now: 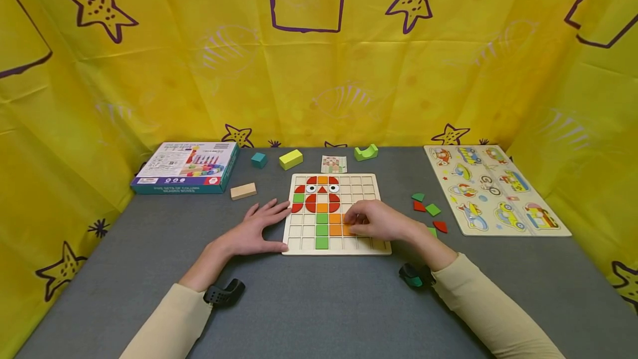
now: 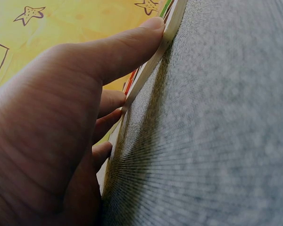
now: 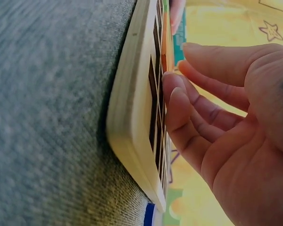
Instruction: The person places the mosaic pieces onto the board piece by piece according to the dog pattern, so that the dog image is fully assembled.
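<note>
A wooden grid board lies flat at the middle of the table, with red, green, orange and eye tiles forming a figure. My left hand rests along its left edge, fingers spread; the thumb touches the board's side in the left wrist view. Over the board's lower right part, my right hand has bent fingers at the orange square tiles, partly covering those beside it. The right wrist view shows the thumb slightly apart from the forefinger, with no tile visible between them.
Loose green and red tiles lie right of the board, near a vehicle puzzle board. Behind stand a picture card, a yellow block, a teal block and a green arch. Left are a plain block and a toy box.
</note>
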{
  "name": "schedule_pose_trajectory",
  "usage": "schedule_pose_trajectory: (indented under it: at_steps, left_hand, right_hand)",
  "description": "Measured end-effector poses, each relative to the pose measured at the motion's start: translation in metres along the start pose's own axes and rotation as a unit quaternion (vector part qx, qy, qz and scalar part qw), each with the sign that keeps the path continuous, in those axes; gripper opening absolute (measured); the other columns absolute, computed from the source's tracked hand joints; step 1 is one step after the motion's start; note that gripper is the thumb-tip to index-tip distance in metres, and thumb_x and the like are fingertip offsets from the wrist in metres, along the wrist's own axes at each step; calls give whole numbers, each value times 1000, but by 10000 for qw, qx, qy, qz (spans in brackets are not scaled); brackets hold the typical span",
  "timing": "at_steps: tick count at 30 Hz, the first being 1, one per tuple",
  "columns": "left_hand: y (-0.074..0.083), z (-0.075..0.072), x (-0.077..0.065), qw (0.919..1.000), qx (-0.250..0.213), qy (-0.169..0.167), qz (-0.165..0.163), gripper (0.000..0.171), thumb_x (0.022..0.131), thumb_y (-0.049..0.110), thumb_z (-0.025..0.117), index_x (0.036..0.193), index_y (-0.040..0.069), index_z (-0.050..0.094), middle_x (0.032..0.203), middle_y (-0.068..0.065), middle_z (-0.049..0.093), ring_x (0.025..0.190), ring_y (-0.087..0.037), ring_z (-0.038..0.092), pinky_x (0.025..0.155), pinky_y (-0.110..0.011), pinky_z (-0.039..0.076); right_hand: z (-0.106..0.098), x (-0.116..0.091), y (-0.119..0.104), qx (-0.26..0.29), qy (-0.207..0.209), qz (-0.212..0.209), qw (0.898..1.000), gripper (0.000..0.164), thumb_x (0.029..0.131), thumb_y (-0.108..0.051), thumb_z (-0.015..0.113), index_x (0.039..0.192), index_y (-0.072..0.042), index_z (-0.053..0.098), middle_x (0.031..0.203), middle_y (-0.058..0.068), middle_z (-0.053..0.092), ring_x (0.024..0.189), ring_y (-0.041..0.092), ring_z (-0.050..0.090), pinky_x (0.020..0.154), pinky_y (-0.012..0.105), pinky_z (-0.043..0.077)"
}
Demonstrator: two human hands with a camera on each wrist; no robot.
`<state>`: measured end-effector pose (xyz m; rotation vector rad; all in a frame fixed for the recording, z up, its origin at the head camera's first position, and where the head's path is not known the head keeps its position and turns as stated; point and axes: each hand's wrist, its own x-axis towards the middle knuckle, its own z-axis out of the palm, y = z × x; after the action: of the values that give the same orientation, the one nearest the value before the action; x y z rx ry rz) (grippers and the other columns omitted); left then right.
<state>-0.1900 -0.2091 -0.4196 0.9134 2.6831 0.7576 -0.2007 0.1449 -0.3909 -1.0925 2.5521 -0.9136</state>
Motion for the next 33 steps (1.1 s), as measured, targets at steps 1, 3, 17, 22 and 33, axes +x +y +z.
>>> schedule_pose_trajectory:
  at_steps: [1,3,17,22,33]
  left_hand:
    - [0,0,0,10000,3,7,4,92,85,55,75,158,14,37,166,-4,23,153,-35,8,115,-65,-3]
    - [0,0,0,10000,14,-11,-21,92,85,56,74,158,15,36,166,-3,23,153,-34,7,115,-64,-3]
    - [1,2,0,9999,-4,-58,-84,93,85,57,74,159,16,36,166,-2,22,153,-33,6,116,-63,-3]
    - [0,3,-1,10000,-1,-34,-83,93,85,57,74,159,16,35,166,-1,22,153,-33,6,116,-63,-3]
    - [1,0,-1,10000,34,-23,-78,93,84,57,74,159,16,35,166,-2,23,153,-33,7,116,-62,-3]
  right_hand:
    - [0,0,0,1,-6,-8,10000,11,93,-10,73,104,-8,73,96,-5,66,84,11,57,79,31,51]
    - [-1,-1,0,10,-2,0,10000,12,93,-10,73,105,-8,73,97,-4,66,84,11,58,79,31,52]
    - [-26,-17,12,76,455,392,9982,20,93,-9,74,112,-5,71,95,-3,66,83,15,60,72,33,52]
    - [-38,-27,23,111,723,596,9955,23,93,-8,73,115,0,69,96,1,67,82,18,62,70,35,53]
    - [-66,-58,52,-80,1146,1148,9867,27,95,-13,73,118,0,69,109,12,69,95,24,64,80,40,53]
